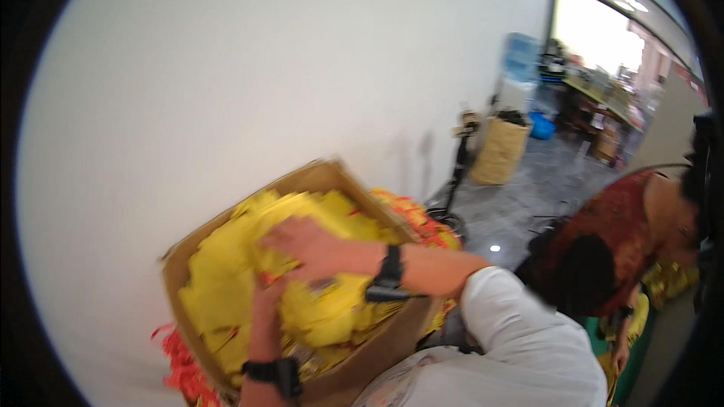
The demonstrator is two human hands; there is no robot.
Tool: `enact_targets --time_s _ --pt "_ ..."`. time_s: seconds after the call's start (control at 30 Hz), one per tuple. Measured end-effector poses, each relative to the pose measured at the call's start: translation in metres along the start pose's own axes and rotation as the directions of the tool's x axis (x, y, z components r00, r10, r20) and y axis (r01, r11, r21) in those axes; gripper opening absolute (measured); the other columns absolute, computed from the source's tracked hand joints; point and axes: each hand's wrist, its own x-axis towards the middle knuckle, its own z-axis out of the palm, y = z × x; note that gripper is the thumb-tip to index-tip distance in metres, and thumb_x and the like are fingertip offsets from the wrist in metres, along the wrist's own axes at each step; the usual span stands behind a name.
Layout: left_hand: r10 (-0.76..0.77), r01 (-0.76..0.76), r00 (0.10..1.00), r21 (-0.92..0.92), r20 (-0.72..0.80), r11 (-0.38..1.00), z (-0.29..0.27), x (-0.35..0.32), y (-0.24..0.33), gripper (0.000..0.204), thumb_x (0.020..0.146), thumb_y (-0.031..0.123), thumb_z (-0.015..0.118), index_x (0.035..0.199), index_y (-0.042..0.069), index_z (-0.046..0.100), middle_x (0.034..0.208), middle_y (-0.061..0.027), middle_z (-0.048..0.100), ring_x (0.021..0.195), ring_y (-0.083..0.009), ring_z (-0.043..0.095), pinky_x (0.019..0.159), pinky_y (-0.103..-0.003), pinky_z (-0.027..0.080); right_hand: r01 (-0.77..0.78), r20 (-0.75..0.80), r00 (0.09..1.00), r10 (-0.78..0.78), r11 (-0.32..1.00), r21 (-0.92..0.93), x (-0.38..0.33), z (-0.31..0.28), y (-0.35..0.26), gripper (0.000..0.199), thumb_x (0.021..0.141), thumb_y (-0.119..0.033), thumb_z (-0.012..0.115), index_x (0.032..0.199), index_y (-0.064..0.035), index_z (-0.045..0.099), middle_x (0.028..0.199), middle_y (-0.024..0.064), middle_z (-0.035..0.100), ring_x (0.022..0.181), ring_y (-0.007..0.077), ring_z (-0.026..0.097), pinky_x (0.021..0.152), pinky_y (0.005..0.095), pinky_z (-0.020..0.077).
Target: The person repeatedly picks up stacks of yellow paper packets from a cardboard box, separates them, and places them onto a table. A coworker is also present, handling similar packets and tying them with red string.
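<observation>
A cardboard box (176,275) against the wall is filled with flat yellow packets (215,271), piled loosely. Over the middle of the pile is my right hand (311,247), its fingers stretched out on the packets and somewhat blurred. Just below it, my left hand (268,294) reaches into the box from the near side. The left fingers are partly hidden beside the right hand and among the packets, so I cannot make out whether they grip anything. Each wrist wears a black band with a small device.
Red and yellow bags (418,218) lie behind the box, and red netting (185,365) is at its left. A person in a dark red patterned top (618,218) is close on my right. Farther off stand a black upright stand (456,169), a brown sack (500,152) and a water dispenser (519,68).
</observation>
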Motion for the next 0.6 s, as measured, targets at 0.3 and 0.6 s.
enact_targets --time_s 0.3,0.6 --pt "0.075 -0.073 0.997 0.110 -0.011 0.991 -0.046 -0.011 -0.001 0.075 0.067 0.002 0.069 0.132 0.000 0.032 0.113 -0.0120 0.055 0.094 -0.0199 0.057 0.079 -0.032 0.048 -0.494 0.224 0.856 0.466 0.865 0.091 0.034 0.007 -0.019 0.032 0.074 -0.032 0.068 0.091 -0.0072 0.060 0.081 0.0089 0.058 0.084 0.0277 0.054 0.074 0.0378 0.0434" --pt "0.039 -0.025 0.995 0.147 -0.097 0.989 -0.057 -0.011 0.001 0.070 0.067 0.002 0.067 0.129 0.001 0.034 0.111 -0.0120 0.055 0.093 -0.0213 0.057 0.079 -0.032 0.048 -0.425 0.351 0.867 0.353 0.892 0.153 0.019 0.024 -0.017 0.029 0.072 -0.033 0.067 0.080 -0.0070 0.057 0.074 0.0075 0.057 0.075 0.0275 0.056 0.069 0.0360 0.0431"
